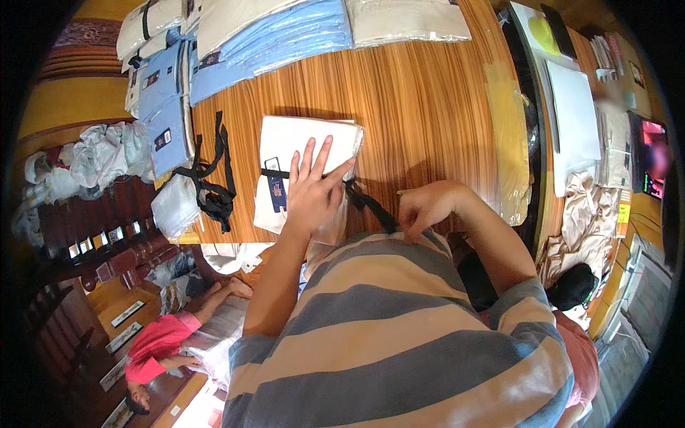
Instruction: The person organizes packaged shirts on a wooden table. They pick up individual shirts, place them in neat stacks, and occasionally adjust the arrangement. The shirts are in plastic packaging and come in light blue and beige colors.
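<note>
A folded cream cloth bundle (285,135) in a clear sleeve lies on the wooden table close to my body. A navy tag (276,191) sits at its left side, where a black band crosses it. My left hand (314,187) presses flat on the bundle with its fingers spread. From the bundle's right edge a black ribbon (372,208) runs toward my right hand (428,207). Its fingers are curled in a pinch at the ribbon's end, just in front of my striped shirt. The exact grip is partly hidden.
Stacks of blue packaged cloth (292,39) and cream packaged cloth (407,20) line the table's far side. Loose black ribbons (214,171) lie left of the bundle. Yellowish tape (508,143) covers the table's right edge. A person in red (160,342) is at lower left.
</note>
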A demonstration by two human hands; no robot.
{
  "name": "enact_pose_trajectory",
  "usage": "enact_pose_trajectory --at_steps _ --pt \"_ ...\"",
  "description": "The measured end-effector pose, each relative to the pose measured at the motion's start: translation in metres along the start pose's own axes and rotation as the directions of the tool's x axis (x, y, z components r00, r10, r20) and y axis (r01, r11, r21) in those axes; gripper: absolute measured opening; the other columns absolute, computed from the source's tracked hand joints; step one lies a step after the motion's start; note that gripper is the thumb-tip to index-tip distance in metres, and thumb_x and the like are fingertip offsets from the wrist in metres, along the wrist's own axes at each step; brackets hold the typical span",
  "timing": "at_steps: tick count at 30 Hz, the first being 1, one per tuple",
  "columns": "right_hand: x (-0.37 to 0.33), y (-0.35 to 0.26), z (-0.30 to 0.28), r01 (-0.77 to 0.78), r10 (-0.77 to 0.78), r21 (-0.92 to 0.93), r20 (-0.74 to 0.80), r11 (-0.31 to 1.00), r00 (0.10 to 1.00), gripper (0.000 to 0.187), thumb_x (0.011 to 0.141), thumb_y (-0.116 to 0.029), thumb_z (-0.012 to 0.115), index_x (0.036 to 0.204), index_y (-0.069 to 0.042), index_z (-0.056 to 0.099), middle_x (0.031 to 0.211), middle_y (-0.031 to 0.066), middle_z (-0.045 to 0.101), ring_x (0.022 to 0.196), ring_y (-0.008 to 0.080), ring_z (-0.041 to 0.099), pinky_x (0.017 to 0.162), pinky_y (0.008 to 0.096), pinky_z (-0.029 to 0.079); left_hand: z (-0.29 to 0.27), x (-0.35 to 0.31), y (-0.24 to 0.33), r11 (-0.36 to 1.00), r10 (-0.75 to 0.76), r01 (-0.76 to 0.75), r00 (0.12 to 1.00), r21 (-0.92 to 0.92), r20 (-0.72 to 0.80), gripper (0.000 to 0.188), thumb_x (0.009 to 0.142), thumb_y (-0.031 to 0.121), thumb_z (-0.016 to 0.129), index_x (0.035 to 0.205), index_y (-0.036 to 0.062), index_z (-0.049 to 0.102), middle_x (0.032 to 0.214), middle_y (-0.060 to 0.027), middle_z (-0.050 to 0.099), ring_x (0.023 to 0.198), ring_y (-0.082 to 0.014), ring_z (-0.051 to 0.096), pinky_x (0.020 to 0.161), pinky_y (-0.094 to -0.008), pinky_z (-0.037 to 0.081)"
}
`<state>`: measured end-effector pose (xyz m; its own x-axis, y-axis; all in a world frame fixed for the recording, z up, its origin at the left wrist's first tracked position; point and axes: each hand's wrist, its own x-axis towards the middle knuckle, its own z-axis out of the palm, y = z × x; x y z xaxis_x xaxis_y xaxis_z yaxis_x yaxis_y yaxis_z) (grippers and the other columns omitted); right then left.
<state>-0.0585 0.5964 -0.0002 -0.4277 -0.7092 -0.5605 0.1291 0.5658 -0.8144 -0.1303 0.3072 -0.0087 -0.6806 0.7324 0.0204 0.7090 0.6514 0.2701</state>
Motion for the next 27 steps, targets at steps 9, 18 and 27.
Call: enact_pose_trajectory --at_steps 9,18,27 --pt "0.079 -0.014 0.082 0.042 0.176 0.29 -0.682 0.956 0.71 0.045 0.091 -0.045 0.084 0.095 -0.001 0.076 0.079 0.0124 0.074 0.073 0.0232 0.071 0.068 0.0395 0.056 0.009 0.002 -0.007 1.0 0.008 -0.008 0.999 -0.007 -0.037 0.056 0.093 0.017 0.063 0.146 0.0341 0.067 0.177 -0.0098 0.028 0.163 -0.04 0.022 0.129 -0.0629 0.016" --pt "0.094 -0.02 0.098 0.019 0.397 0.51 -0.692 0.86 0.603 0.037 0.099 -0.036 0.073 0.1 0.001 0.077 0.074 0.0164 0.072 0.066 0.0273 0.071 0.064 0.0426 0.055 0.008 -0.002 -0.01 0.997 0.048 -0.054 0.994 -0.055 -0.1 0.051 0.095 0.018 0.062 0.144 0.0309 0.069 0.175 -0.0124 0.031 0.161 -0.0424 0.024 0.129 -0.063 0.016" --pt "-0.022 -0.037 0.109 -0.142 0.376 0.504 -0.4 0.852 0.836 0.023 0.103 -0.026 0.069 0.105 -0.007 0.08 0.073 0.0049 0.072 0.057 0.0116 0.064 0.054 0.0327 0.051 0.019 -0.004 -0.018 0.991 0.057 -0.079 0.979 -0.105 -0.196 0.039 0.095 0.017 0.067 0.133 0.0214 0.073 0.17 -0.0184 0.037 0.16 -0.0435 0.027 0.13 -0.0614 0.016"
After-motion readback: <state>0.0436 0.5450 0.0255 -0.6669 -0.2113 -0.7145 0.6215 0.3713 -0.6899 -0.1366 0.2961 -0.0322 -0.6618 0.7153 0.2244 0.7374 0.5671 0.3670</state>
